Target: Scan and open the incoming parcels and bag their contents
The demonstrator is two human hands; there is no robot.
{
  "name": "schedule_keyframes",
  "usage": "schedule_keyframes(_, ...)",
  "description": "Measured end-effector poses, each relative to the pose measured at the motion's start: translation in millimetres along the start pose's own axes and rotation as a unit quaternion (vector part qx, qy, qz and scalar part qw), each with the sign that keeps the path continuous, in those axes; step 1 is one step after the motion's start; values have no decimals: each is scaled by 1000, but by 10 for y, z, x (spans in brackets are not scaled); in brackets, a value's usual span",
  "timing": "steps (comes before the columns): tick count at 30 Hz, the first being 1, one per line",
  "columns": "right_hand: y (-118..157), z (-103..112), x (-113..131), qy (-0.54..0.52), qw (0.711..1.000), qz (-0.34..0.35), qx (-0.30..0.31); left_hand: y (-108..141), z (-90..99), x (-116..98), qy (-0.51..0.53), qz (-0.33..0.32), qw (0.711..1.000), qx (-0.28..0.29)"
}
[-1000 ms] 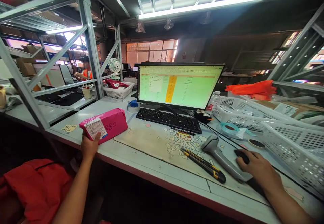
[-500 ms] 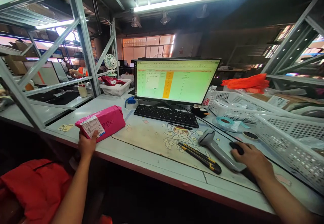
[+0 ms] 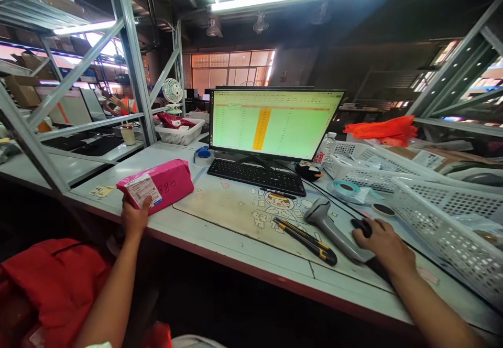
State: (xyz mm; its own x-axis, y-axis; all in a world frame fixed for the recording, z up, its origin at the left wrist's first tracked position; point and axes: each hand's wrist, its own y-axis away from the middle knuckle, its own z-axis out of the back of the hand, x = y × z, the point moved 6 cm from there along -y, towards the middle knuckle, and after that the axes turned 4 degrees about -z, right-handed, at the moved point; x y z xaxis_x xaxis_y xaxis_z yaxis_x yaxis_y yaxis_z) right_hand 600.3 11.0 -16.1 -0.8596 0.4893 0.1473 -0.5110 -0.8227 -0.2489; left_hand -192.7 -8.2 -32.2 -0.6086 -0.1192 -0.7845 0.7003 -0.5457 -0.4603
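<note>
1. I had the left hand (image 3: 134, 218) gripping the pink parcel (image 3: 175, 183), fingers (image 3: 126, 209) partly closed, at the counter's (image 3: 236, 243) front edge.
2. My right hand (image 3: 385, 246) curled loosely over the black mouse (image 3: 360, 227), near the gray scanner (image 3: 338, 232).

two bare hands are pictured at a white desk (image 3: 220, 237), the left hand (image 3: 133, 219) by the front edge toward the left corner, the right hand (image 3: 383, 243) toward the right end. the left forearm (image 3: 112, 290) is bared, narrowed at the wrist; beside it, low down, a sliver of pale cloth (image 3: 100, 345) is shown. the right forearm (image 3: 428, 298) is bared as far as it is seen. below the desk's front edge, a patch of bright red cloth (image 3: 159, 336) and a whitish curved piece (image 3: 196, 341) are glimpsed; whether either is worn cannot be told.
</note>
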Motion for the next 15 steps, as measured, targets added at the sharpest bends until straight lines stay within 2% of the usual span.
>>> schedule_keyframes(5,-61,-49,-59,-20,999,8,-32,4,-11,20,-3,7,1000,1)
schedule_keyframes(11,-120,-127,-102,-4,1000,11,-11,-13,-24,51,7,4,1000,0)
schedule_keyframes(15,-189,-178,-127,-35,996,46,-62,-10,-24,26,15,1,1000,8)
